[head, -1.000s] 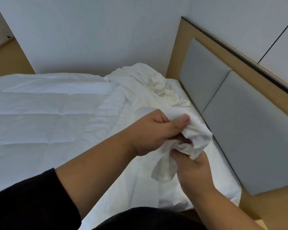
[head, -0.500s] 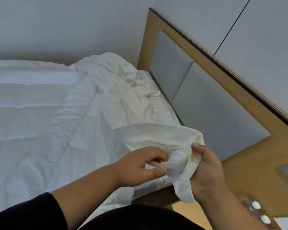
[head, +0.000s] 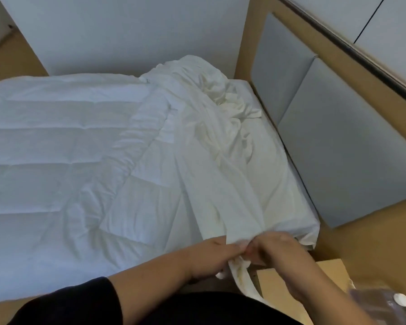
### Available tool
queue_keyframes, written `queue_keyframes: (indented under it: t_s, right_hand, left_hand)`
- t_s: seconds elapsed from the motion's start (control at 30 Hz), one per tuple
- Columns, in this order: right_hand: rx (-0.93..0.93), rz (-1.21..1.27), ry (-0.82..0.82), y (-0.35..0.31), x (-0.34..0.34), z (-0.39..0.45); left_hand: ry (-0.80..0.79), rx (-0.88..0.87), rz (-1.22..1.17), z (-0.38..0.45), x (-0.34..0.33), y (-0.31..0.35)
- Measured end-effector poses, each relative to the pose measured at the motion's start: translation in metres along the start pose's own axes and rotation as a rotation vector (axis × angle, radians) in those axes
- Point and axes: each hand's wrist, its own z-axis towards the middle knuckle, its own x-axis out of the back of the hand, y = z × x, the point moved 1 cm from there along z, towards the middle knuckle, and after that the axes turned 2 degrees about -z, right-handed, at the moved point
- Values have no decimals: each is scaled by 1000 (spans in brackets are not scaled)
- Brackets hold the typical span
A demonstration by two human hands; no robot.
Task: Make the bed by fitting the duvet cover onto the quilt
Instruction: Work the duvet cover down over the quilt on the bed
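A white quilt (head: 63,160) with stitched squares lies spread over the bed, filling the left and middle. A cream duvet cover (head: 218,141) lies crumpled along the quilt's right side, near the headboard, and runs down to the bed's near corner. At that corner my left hand (head: 211,256) and my right hand (head: 277,256) meet, both gripping the bunched end of the cover. A strip of the cover hangs down between my hands. My fingertips are partly hidden in the cloth.
A padded grey headboard (head: 338,146) in a wooden frame stands along the right. A wooden bedside table (head: 288,282) sits at the lower right, with a clear packet of white round things (head: 394,303) on it. A white wall (head: 127,36) closes off the far side of the bed.
My hands have come down with the cover's corner from a raised hold to the bed's near corner. The cover now lies stretched flatter along the bed. The camera tilted back toward the bed.
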Motion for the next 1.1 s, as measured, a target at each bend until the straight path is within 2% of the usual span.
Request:
queue_keyframes:
  t_s: [0.03, 0.07, 0.1, 0.13, 0.2, 0.23, 0.27, 0.33, 0.4, 0.43, 0.5, 0.53, 0.63, 0.7, 0.77, 0.87, 1.0, 1.03, 1.1]
  right_hand:
    - [-40, 71, 209, 3, 3, 12]
    - [-39, 92, 351, -2, 1, 23]
    - [-12, 25, 383, -8, -5, 31]
    - [-7, -145, 307, -16, -16, 38]
    - [-95, -631, 38, -28, -46, 50]
    - [-170, -784, -66, -29, -60, 59]
    - [-225, -832, -140, -30, -73, 66]
    - [-275, -820, -214, -31, -99, 75]
    - [-187, -817, -146, -28, -127, 85]
    - [-93, -750, -29, -28, -143, 90]
    - [69, -384, 241, -36, -178, 95]
    - [119, -198, 309, -43, -194, 99]
    - [151, 53, 234, -64, -251, 113]
    - [74, 212, 186, -68, -292, 127]
    - [-41, 315, 202, -62, -329, 137]
    - [-160, 317, 241, -47, -364, 144]
    - [-162, 62, 324, -34, -375, 141]
    - [-173, 58, 348, -31, -373, 140]
    - [-199, 71, 374, -31, -372, 139]
  left_hand:
    - [36, 24, -47, -1, -1, -5]
    - [58, 35, -65, -3, -1, -8]
    - [74, 32, -26, -5, 1, -11]
    - [72, 26, 33, -9, 2, -13]
    - [27, 14, 151, -17, 7, -20]
    - [-5, 9, 194, -21, 11, -27]
    - [-41, 7, 239, -27, 15, -33]
    - [-95, 18, 338, -40, 28, -46]
    - [-69, 36, 363, -53, 51, -62]
    - [-39, 42, 327, -61, 68, -71]
    - [31, 40, 263, -77, 107, -95]
    - [82, 35, 256, -85, 131, -112]
    - [253, 24, 241, -111, 206, -167]
    - [313, 50, 228, -121, 257, -207]
    - [399, 156, 180, -125, 306, -252]
    - [673, 368, -25, -133, 376, -321]
    - [1035, 519, -323, -147, 451, -391]
    - [1073, 533, -440, -148, 462, -405]
    - [1051, 573, -617, -146, 477, -433]
